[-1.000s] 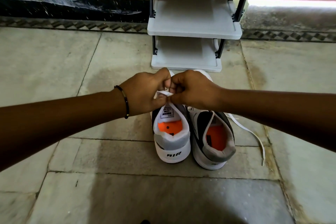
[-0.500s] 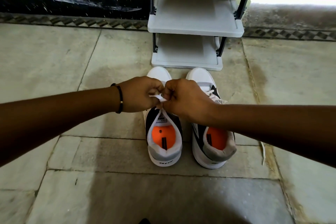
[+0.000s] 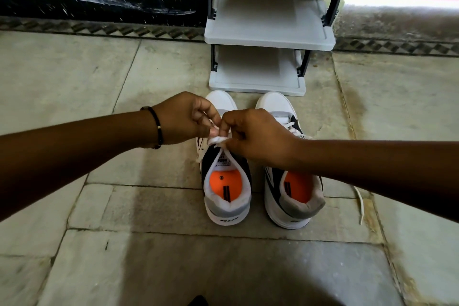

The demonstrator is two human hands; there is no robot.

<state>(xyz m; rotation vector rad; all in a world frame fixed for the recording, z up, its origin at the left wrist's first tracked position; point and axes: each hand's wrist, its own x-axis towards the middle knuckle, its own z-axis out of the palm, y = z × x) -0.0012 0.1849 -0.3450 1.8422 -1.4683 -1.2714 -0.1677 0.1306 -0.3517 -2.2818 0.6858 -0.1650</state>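
Tying the lace on the left shoe. The shoe sits on the floor, toe toward the shoe rack, heel toward the person, so its long axis runs straight out from the camera. The right shoe is just beside it and parallel, with its loose lace end lying on the floor.

Key relation: the lace bunch sits over the tongue at the top eyelets, directly between the two grips and just under the fingertips. Both hands are equally near, no reach needed. Strands drop from the bunch down into the shoe, so any pull goes sideways, across the shoe's long axis.

Left grip: fingers curled, thumb and forefinger pinching the lace from the left.
Right grip: closed the same way, pinching the same white bunch from the right, knuckles almost touching the left's.

Can't tell whether a loop or knot is formed; the fingers hide it.

My read: mid-knot. The next move is likely drawing the ends apart left and right to cinch. Risk: the lace slipping out of a pinch.
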